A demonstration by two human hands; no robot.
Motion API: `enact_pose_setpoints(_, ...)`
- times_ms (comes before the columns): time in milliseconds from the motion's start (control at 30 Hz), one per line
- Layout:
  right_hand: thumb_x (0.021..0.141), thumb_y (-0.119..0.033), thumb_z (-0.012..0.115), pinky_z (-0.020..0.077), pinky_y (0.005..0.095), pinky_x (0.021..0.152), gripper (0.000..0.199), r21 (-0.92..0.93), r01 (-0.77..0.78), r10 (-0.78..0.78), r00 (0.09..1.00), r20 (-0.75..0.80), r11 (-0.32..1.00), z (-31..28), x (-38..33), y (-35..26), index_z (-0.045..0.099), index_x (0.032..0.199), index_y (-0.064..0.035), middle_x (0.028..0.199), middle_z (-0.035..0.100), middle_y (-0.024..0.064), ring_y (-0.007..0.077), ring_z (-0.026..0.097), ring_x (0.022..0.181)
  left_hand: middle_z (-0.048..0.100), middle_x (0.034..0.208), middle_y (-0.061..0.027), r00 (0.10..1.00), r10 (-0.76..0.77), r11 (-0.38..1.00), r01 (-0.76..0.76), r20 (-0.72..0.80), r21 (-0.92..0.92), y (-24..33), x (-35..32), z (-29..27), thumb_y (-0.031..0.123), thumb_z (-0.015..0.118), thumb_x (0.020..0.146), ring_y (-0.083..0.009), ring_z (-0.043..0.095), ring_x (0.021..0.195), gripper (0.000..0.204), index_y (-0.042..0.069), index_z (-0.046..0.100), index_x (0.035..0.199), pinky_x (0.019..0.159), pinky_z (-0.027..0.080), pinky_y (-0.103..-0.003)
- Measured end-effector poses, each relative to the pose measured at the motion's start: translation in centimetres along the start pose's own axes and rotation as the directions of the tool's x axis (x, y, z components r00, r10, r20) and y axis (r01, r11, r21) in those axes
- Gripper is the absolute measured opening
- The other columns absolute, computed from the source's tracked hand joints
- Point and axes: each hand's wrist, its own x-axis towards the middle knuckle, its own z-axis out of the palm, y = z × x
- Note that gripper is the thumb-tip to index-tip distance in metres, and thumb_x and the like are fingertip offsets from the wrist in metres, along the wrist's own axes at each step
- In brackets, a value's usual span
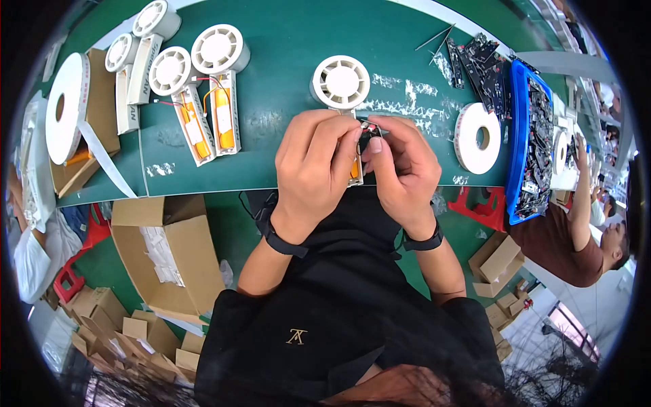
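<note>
Both hands meet at the near edge of the green table (285, 41). The left hand (313, 163) and the right hand (400, 166) pinch a small dark part with red wires (371, 131) between their fingertips, right over a white fan unit (341, 85) with an orange battery. This unit looks only partly done, since the wires are not tucked in yet. Four more fan units (203, 88) lie to the left, two of them open with their orange batteries showing. A blue bin (522, 136) of dark boards sits on the right, beside a white tape roll (477, 138). A bigger roll (66, 108) rests on a brown box at the left. Open brown boxes (169, 251) stand on the floor.
</note>
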Motion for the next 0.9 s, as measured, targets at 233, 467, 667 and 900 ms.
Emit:
enact_pose_setpoints(233, 0.099, 0.007, 0.065, 0.0584, 0.0244, 0.068, 0.025, -0.151, 0.052, -0.062, 0.996, -0.062, 0.987, 0.7, -0.2, -1.0, 0.070, 0.124, 0.0060, 0.112, 0.072, 0.0122, 0.0122, 0.071, 0.087, 0.070, 0.099, -0.0098, 1.000, 0.028, 0.998, -0.028, 0.011, 0.050, 0.3, -0.1, -0.2, -0.001, 0.079, 0.087, -0.0311, 0.067, 0.086, 0.016, 0.003, 0.072, 0.101, 0.073, 0.055, -0.041)
enact_pose_setpoints(467, 0.089, 0.008, 0.070, 0.0587, 0.0309, 0.068, 0.027, -0.308, 0.248, -0.260, 0.965, 0.001, 0.918, 0.2, 0.5, -0.7, 0.073, 0.115, 0.0048, 0.106, 0.072, 0.0160, 0.0235, 0.073, 0.084, 0.070, 0.097, -0.0111, 0.994, 0.084, 0.993, -0.089, 0.069, 0.077, -0.1, 0.3, -0.8, -0.001, 0.077, 0.091, -0.0311, 0.069, 0.083, 0.012, 0.001, 0.072, 0.102, 0.071, 0.056, -0.040)
enact_pose_setpoints(667, 0.086, 0.007, 0.071, 0.0597, 0.0342, 0.069, 0.027, -0.343, 0.306, -0.297, 0.952, 0.080, 0.888, -0.2, 0.9, -1.0, 0.074, 0.113, 0.0036, 0.106, 0.073, 0.0158, 0.0279, 0.073, 0.086, 0.070, 0.096, -0.0123, 0.995, 0.031, 0.999, -0.032, 0.090, 0.010, -0.1, 0.6, -1.2, 0.001, 0.076, 0.095, -0.0286, 0.070, 0.079, 0.008, 0.000, 0.072, 0.103, 0.068, 0.056, -0.037)
enact_pose_setpoints(900, 0.086, 0.005, 0.073, 0.0599, 0.0345, 0.068, 0.027, -0.324, 0.262, -0.259, 0.964, 0.053, 0.909, -0.5, 0.4, -0.7, 0.075, 0.113, 0.0011, 0.106, 0.073, 0.0132, 0.0265, 0.073, 0.084, 0.071, 0.096, -0.0127, 0.985, 0.005, 0.999, 0.003, 0.175, -0.047, -0.1, 0.8, -1.6, 0.000, 0.076, 0.095, -0.0277, 0.071, 0.080, 0.008, -0.001, 0.073, 0.103, 0.070, 0.057, -0.035)
